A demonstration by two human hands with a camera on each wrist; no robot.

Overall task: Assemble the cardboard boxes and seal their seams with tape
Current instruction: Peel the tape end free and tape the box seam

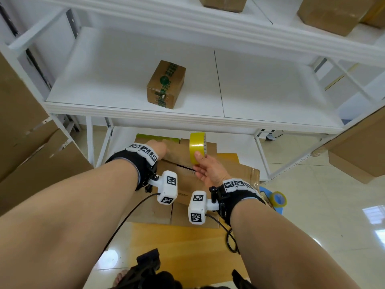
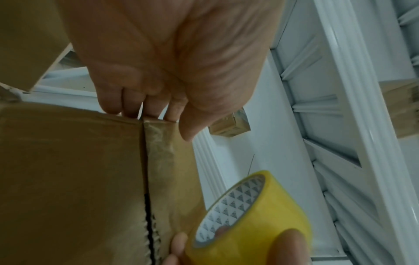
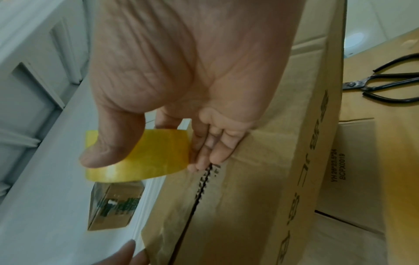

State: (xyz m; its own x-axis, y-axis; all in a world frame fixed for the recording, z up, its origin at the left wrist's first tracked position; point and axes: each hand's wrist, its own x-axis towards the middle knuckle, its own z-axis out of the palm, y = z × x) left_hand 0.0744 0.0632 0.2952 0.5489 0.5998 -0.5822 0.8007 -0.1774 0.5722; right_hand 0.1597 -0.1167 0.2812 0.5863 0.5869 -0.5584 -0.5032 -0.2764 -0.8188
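Observation:
A brown cardboard box (image 1: 183, 180) lies on the floor in front of me, with its flaps closed and a dark seam (image 2: 145, 179) running down the middle. My left hand (image 1: 161, 148) reaches to the far end, its fingers (image 2: 136, 107) hooked over the box's far edge at the seam. A strip of clear tape (image 2: 161, 147) lies wrinkled along the seam there. My right hand (image 1: 200, 163) grips a yellow tape roll (image 1: 196, 147) just above the seam, with the thumb (image 3: 106, 152) on the outside of the roll (image 3: 158, 154) and the fingers through its core.
A white shelf (image 1: 133, 113) stands just beyond the box, and a small taped box (image 1: 165, 84) sits on it. Flattened cardboard (image 1: 187, 243) lies under and around the box. Black scissors (image 3: 385, 84) rest on it at the right. Another tape roll (image 1: 278, 200) lies right of my wrist. Large cartons (image 1: 25, 142) flank both sides.

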